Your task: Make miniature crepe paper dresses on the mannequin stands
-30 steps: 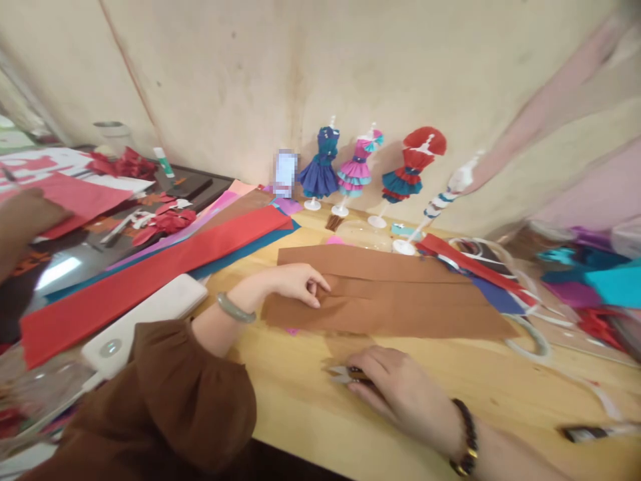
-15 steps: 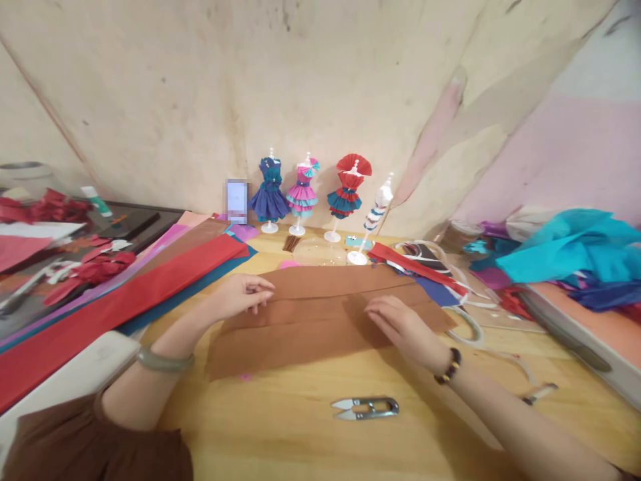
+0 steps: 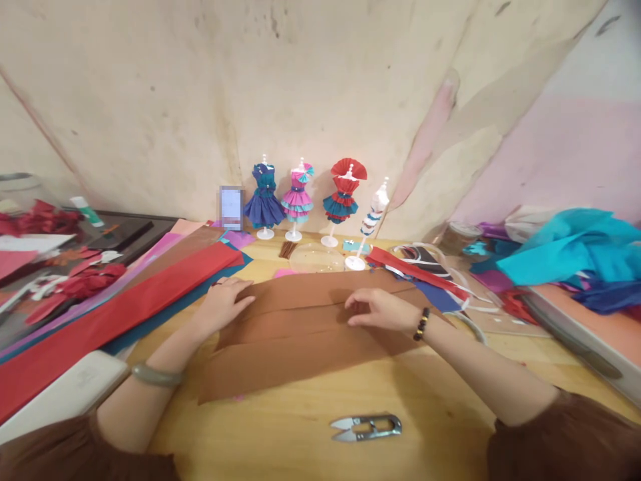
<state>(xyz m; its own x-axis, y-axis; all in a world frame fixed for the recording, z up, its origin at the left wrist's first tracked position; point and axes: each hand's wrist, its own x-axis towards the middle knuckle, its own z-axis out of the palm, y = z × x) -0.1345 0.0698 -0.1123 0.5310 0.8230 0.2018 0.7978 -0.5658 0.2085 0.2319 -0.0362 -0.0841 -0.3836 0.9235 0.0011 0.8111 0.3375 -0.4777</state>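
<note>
Several brown sheets of crepe paper [image 3: 295, 327] lie overlapping on the wooden table, their long edges running left to right. My left hand [image 3: 223, 307] is at their left end, thumb apart from the fingers and pointing over the paper. Above the middle right of the sheets is my right hand [image 3: 378, 308], fingers loosely curved and apart, holding nothing I can see. Whether either hand touches the paper is unclear. Thread snips [image 3: 366, 427] lie on the table in front of the sheets, blades to the left.
Small dress forms stand along the wall, among them one in a blue dress [image 3: 264, 200] and one in red [image 3: 343, 194]. Red paper [image 3: 165, 294] stretches along the left, beside a white device [image 3: 75, 394]. Turquoise paper [image 3: 561, 247] is heaped at right. A phone [image 3: 231, 208] leans at the back.
My left hand has moved left and spread its thumb. My right hand has shifted left over the sheets, its fingers now more apart. The nearest sheet's left corner sits lower in view.
</note>
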